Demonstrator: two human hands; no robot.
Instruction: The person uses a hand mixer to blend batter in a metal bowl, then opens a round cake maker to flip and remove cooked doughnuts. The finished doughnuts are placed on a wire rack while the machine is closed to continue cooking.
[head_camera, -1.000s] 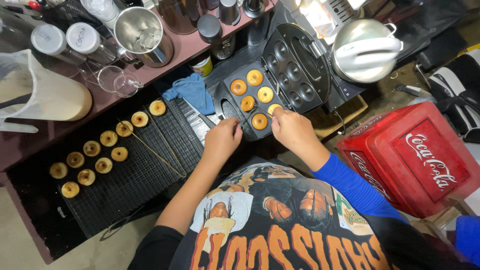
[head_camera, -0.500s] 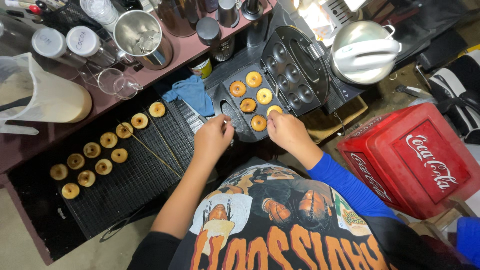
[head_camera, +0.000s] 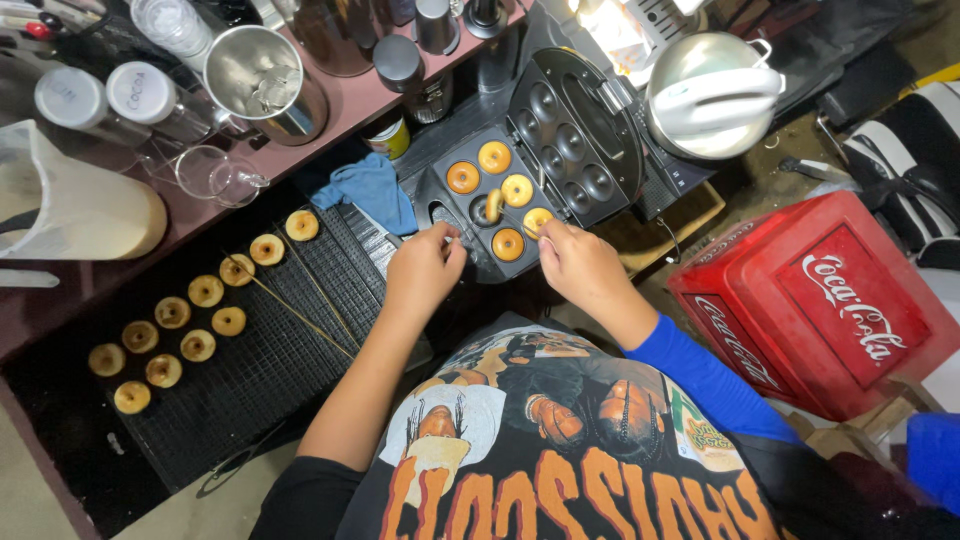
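**Both hands at the open mini-doughnut maker**

The person leans over a black doughnut maker (head_camera: 520, 195) whose lid stands tilted open behind the baking plate. Five golden ring doughnuts (head_camera: 492, 156) sit in or on the plate's wells; one of them (head_camera: 494, 204) stands on edge, lifted out of its well.

The left hand (head_camera: 422, 270) hovers at the near left corner of the plate, fingers pinched together around a thin stick whose tip reaches toward the lifted doughnut. The right hand (head_camera: 580, 265) is at the near right corner, fingers curled and pinched on a second thin stick pointing at the doughnut (head_camera: 537, 220) nearest to it; how firmly either stick is gripped cannot be told.

To the left lies a black wire rack (head_camera: 250, 380) on the dark surface (head_camera: 60, 460). About ten finished doughnuts (head_camera: 206, 291) rest along its far edge in a loose row, and two long wooden skewers (head_camera: 300, 310) lie across it. A blue cloth (head_camera: 372, 190) lies between the rack and the maker. A steel cup (head_camera: 262, 75) and a pale plastic jug (head_camera: 80, 210) stand on the reddish shelf (head_camera: 320, 110) behind. A red crate (head_camera: 820, 300) sits to the right.
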